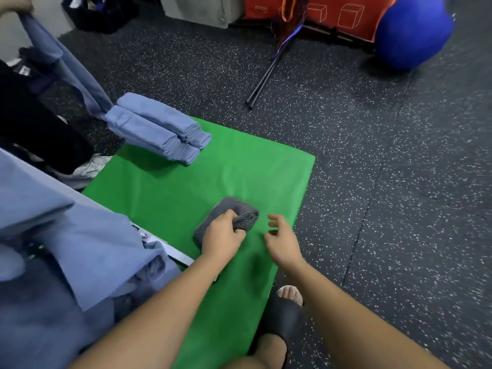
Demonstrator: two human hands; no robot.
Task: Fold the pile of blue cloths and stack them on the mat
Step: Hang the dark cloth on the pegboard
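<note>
Blue cloths already folded (159, 129) sit as a stack on the far left corner of the green mat (239, 169), partly overhanging its edge. The stack is two long bundles side by side. Its long axis runs on a diagonal from off the mat's far left corner in toward the mat's middle, and the layered fold ends face the middle. A loose heap of unfolded blue cloths (66, 249) lies off the mat's left edge and partly covers a metal bar (170, 251) there.

Near the mat's right edge lies a small grey cloth (231, 209), folded thick, with its long axis slanting from near left to far right. The left hand (221, 238) grips its near right end with curled fingers. The right hand (282, 241) hovers just beside it above the mat, fingers loosely bent, holding nothing.

Beyond the mat's far left corner, another person's hand (13, 4) holds up a hanging blue cloth (72, 67) whose lower end reaches the stack. A white sneaker (87, 169) stands at the mat's left edge. A foot in a black sandal (282, 312) rests at the mat's near right edge. Well beyond the mat's far edge lie two black rods (263, 81), a red panel (332, 12) and a blue ball (412, 30).
</note>
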